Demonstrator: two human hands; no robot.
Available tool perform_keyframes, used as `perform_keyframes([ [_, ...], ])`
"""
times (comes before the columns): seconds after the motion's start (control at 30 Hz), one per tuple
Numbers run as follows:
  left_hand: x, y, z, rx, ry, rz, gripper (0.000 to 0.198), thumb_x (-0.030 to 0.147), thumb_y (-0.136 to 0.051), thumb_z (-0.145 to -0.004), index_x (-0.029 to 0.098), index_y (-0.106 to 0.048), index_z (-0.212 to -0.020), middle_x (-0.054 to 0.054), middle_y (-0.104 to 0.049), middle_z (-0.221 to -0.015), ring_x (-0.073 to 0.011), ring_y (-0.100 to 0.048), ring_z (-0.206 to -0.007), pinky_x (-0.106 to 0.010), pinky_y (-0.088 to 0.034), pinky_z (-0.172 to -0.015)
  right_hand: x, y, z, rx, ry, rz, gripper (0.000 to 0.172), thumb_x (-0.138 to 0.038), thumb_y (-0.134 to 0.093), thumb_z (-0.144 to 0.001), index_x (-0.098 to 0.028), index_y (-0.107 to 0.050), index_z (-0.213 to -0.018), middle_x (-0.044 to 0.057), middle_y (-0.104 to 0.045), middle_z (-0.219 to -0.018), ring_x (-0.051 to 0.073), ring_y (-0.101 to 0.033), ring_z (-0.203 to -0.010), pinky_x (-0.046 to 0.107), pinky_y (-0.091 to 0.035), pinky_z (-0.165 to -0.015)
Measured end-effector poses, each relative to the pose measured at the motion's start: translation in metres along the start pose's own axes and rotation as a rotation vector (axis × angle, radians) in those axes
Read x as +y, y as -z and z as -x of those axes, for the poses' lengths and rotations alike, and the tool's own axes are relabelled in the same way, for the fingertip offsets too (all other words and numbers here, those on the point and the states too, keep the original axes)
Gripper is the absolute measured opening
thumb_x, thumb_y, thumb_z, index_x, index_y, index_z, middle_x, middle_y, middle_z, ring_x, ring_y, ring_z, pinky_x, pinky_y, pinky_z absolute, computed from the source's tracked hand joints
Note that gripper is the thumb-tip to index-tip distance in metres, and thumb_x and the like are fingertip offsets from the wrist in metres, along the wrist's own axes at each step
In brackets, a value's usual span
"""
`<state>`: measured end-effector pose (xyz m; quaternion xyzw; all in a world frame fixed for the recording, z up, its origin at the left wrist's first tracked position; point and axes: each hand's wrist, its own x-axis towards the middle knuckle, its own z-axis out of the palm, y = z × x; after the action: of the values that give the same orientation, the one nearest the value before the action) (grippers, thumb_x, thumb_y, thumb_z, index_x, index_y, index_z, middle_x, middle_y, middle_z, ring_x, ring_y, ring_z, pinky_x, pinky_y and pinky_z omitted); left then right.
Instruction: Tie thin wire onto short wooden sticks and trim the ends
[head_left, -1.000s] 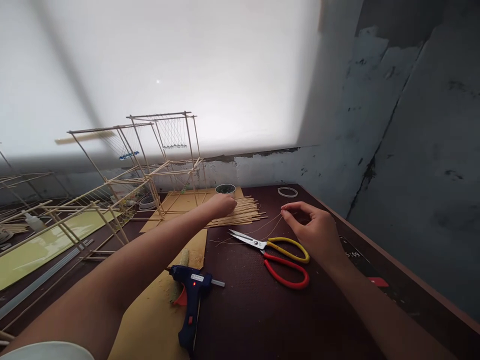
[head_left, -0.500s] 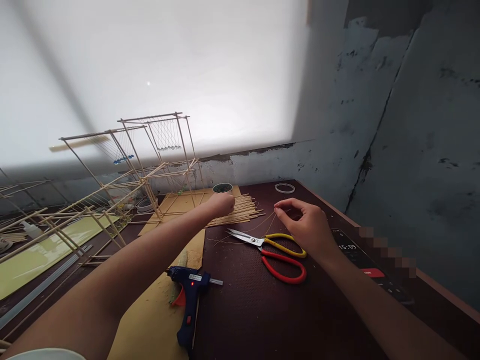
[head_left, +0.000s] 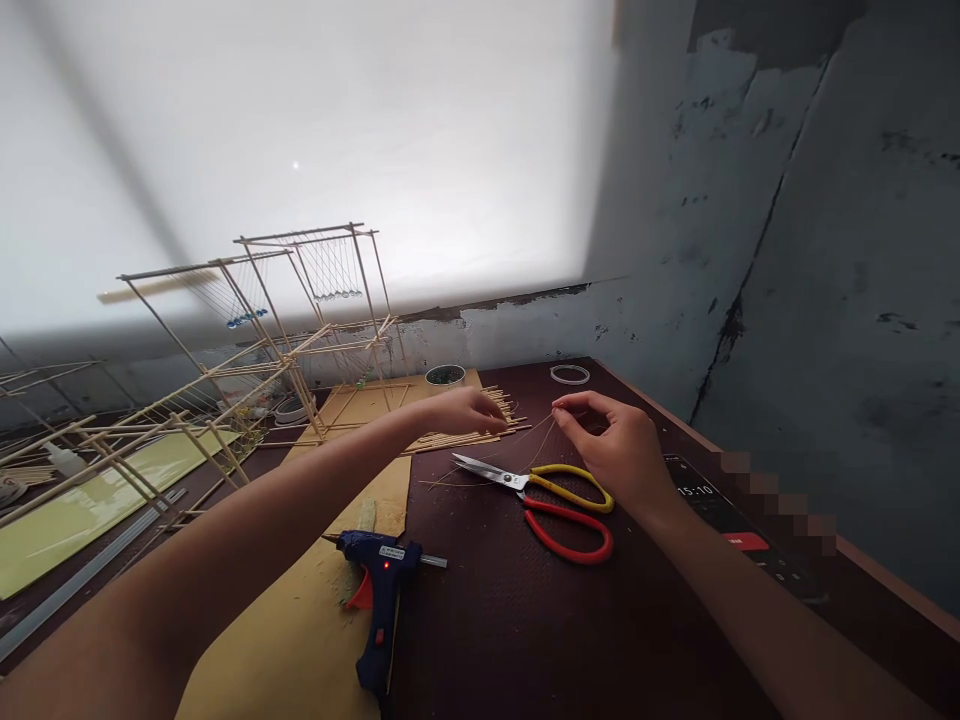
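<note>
My right hand (head_left: 619, 450) is closed in a pinch on thin thread (head_left: 546, 436), just above the scissors. The strands trail down and left from its fingertips toward the scissor blades. My left hand (head_left: 472, 410) reaches across from the left, over a bundle of thin wooden sticks (head_left: 450, 441). Its fingers stretch loosely to the right, a short way from my right hand, and I see nothing in them. Scissors (head_left: 566, 510) with one yellow and one red handle lie on the dark table, blades pointing left. A blue glue gun (head_left: 384, 590) with a red light lies nearer me.
Stick frames (head_left: 292, 355) with hanging beads stand at the left. Behind my left hand are a small round tin (head_left: 445, 375) and a clear ring coil (head_left: 570, 375). A phone (head_left: 720, 520) showing a timer lies by the right edge. A tan board (head_left: 292, 620) lies under the glue gun.
My left hand has moved right from beside the tin toward my right hand, its fist loosening into stretched fingers. My right hand has barely shifted and still pinches the thread.
</note>
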<state>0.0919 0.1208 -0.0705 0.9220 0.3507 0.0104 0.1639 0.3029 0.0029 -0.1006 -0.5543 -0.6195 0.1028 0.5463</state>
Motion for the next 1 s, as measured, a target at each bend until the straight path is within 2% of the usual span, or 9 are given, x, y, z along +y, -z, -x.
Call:
perform_keyframes([
  [0.1, 0.01, -0.011, 0.005, -0.132, -0.074, 0.195, 0.034, 0.038, -0.062, -0.089, 0.022, -0.073, -0.116, -0.002, -0.076, -0.102, -0.0148, -0.069, -0.089, -0.02, -0.049, -0.074, -0.001, 0.002, -0.001, 0.057, 0.005, 0.003, 0.018, -0.036, -0.065, -0.087, -0.022, -0.075, -0.09, 0.003, -0.075, -0.085, 0.019, -0.066, -0.069, 0.03, -0.051, -0.066],
  [0.2, 0.011, -0.015, 0.01, -0.194, -0.08, 0.396, 0.027, 0.034, -0.063, -0.088, 0.016, -0.077, -0.102, -0.005, -0.076, -0.09, -0.0156, -0.068, -0.082, -0.023, -0.049, -0.072, -0.001, 0.002, -0.003, 0.077, 0.008, 0.014, 0.019, -0.037, -0.066, -0.087, -0.021, -0.075, -0.09, 0.003, -0.075, -0.083, 0.018, -0.064, -0.065, 0.031, -0.05, -0.065],
  [0.27, 0.008, -0.014, 0.011, -0.184, -0.06, 0.436, 0.028, 0.037, -0.065, -0.086, 0.014, -0.076, -0.098, -0.006, -0.075, -0.084, -0.0153, -0.067, -0.077, -0.023, -0.049, -0.069, -0.001, 0.002, -0.004, 0.072, 0.01, 0.009, 0.018, -0.037, -0.066, -0.086, -0.021, -0.075, -0.09, 0.003, -0.074, -0.082, 0.017, -0.064, -0.065, 0.031, -0.05, -0.065],
  [0.43, 0.006, -0.015, 0.011, -0.091, -0.001, 0.377, 0.048, 0.044, -0.071, -0.08, 0.017, -0.069, -0.12, -0.005, -0.074, -0.085, -0.0131, -0.063, -0.067, -0.021, -0.042, -0.057, -0.002, 0.001, -0.003, 0.045, 0.014, -0.062, 0.02, -0.038, -0.067, -0.086, -0.021, -0.076, -0.091, 0.004, -0.074, -0.083, 0.018, -0.064, -0.066, 0.029, -0.049, -0.061],
  [0.57, 0.01, -0.025, 0.01, -0.123, -0.107, 0.393, 0.035, 0.042, -0.063, -0.088, 0.016, -0.074, -0.109, -0.005, -0.074, -0.081, -0.0136, -0.065, -0.07, -0.021, -0.046, -0.06, -0.003, 0.001, -0.002, 0.055, 0.027, -0.09, 0.019, -0.037, -0.067, -0.086, -0.02, -0.075, -0.09, 0.004, -0.074, -0.084, 0.017, -0.063, -0.064, 0.028, -0.048, -0.059],
  [0.7, 0.007, -0.017, 0.01, -0.063, -0.028, 0.152, 0.03, 0.041, -0.058, -0.091, 0.019, -0.078, -0.097, -0.003, -0.075, -0.082, -0.0138, -0.069, -0.074, -0.02, -0.049, -0.064, -0.001, 0.001, -0.003, 0.065, 0.012, -0.065, 0.021, -0.036, -0.068, -0.086, -0.021, -0.077, -0.096, 0.004, -0.074, -0.086, 0.017, -0.063, -0.064, 0.03, -0.05, -0.061],
  [0.83, -0.008, 0.009, 0.005, 0.133, 0.17, -0.115, 0.025, 0.03, -0.056, -0.09, 0.017, -0.078, -0.086, -0.009, -0.075, -0.085, -0.0214, -0.071, -0.085, -0.026, -0.05, -0.072, 0.001, 0.0, -0.004, 0.078, -0.031, -0.088, 0.031, -0.035, -0.069, -0.084, -0.02, -0.074, -0.111, 0.005, -0.074, -0.087, 0.02, -0.067, -0.075, 0.032, -0.054, -0.07],
  [0.93, -0.019, 0.019, -0.004, 0.25, 0.312, -0.277, 0.022, 0.023, -0.054, -0.09, 0.015, -0.075, -0.089, -0.016, -0.072, -0.097, -0.0301, -0.068, -0.103, -0.035, -0.049, -0.084, 0.003, -0.001, -0.004, 0.066, -0.029, -0.086, 0.028, -0.035, -0.069, -0.084, -0.02, -0.074, -0.106, 0.005, -0.074, -0.086, 0.02, -0.068, -0.076, 0.033, -0.055, -0.07],
  [1.0, -0.023, 0.016, -0.012, 0.248, 0.359, -0.342, 0.019, 0.023, -0.056, -0.092, 0.015, -0.073, -0.097, -0.017, -0.07, -0.106, -0.0305, -0.065, -0.109, -0.039, -0.049, -0.089, 0.003, -0.001, -0.004, 0.054, -0.026, -0.074, 0.026, -0.036, -0.069, -0.083, -0.02, -0.074, -0.103, 0.005, -0.074, -0.086, 0.02, -0.067, -0.074, 0.033, -0.054, -0.069],
])
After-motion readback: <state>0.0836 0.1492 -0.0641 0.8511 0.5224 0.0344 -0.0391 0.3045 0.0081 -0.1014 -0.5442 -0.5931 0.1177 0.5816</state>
